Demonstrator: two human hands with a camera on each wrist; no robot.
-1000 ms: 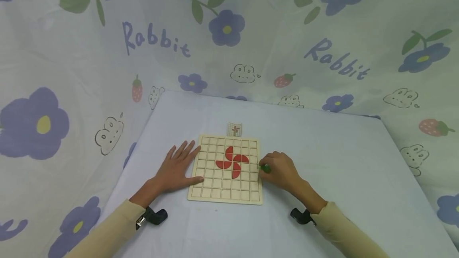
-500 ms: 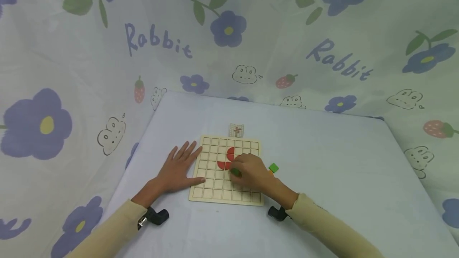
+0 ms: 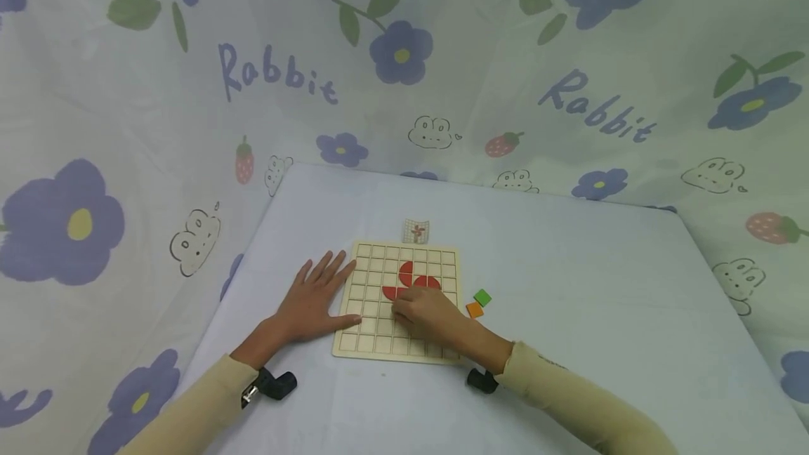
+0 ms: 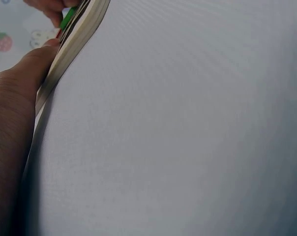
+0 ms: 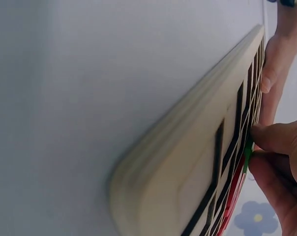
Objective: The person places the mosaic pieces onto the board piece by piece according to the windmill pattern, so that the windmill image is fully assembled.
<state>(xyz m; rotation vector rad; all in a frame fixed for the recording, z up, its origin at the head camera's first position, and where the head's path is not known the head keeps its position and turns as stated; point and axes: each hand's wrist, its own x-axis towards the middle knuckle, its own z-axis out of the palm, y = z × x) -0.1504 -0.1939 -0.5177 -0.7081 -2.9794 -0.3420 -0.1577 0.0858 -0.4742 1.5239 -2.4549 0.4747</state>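
A wooden grid board [image 3: 351, 343] lies on the white table, with several red rounded pieces [image 3: 406, 271] set in its middle like pinwheel blades. Spread out along the board's left edge, my left hand [image 3: 307, 306] has its thumb resting on the grid. Over the board's centre, my right hand [image 3: 431, 316] covers part of the red pieces. Its thumb and index finger pinch a small green piece [image 5: 248, 153] down at the grid surface, as the right wrist view shows. The head view hides that piece behind the fingers.
Right of the board lie a green square tile [image 3: 483, 298] and an orange square tile [image 3: 475, 310]. Just beyond its far edge is a small pattern card [image 3: 416, 231] printed with a red pinwheel. A flower-print curtain [image 3: 442, 90] stands behind the table.
My right hand has moved left from beside the board's right edge to its centre, carrying the green piece. The green and orange tiles have come into view. My left hand has stayed put.
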